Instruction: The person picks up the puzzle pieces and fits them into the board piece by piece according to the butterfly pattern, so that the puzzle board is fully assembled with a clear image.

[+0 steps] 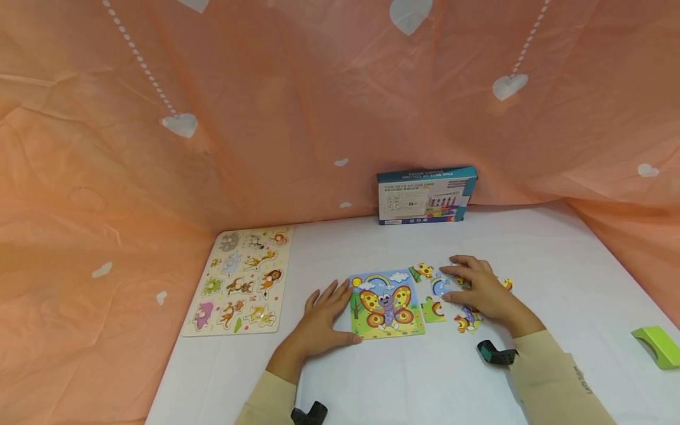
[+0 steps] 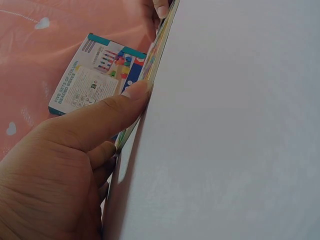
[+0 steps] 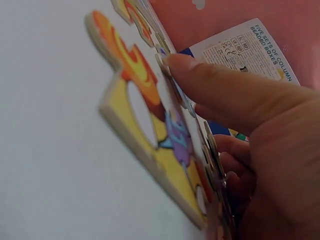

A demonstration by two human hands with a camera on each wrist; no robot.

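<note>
A square butterfly puzzle board (image 1: pixel 386 304) lies flat on the white table. My left hand (image 1: pixel 326 319) spreads along its left side, thumb at the lower left corner and fingertips by the upper left edge. In the left wrist view, the left thumb (image 2: pixel 112 117) rests against the board's edge. To the right of the board, my right hand (image 1: pixel 486 292) pinches a blue rainbow puzzle piece (image 1: pixel 438 285) between thumb and fingers. Around that hand lie a green piece with a red curve (image 1: pixel 432 310), a yellow-orange wing piece (image 1: pixel 423 270) and a purple-and-yellow piece (image 3: pixel 175 132). Other pieces are partly hidden under the hand.
An animal peg puzzle board (image 1: pixel 241 283) lies at the left of the table. A box of column beads (image 1: pixel 425 198) stands at the back against the orange curtain (image 1: pixel 297 118). A green arched block (image 1: pixel 659 347) sits at the far right.
</note>
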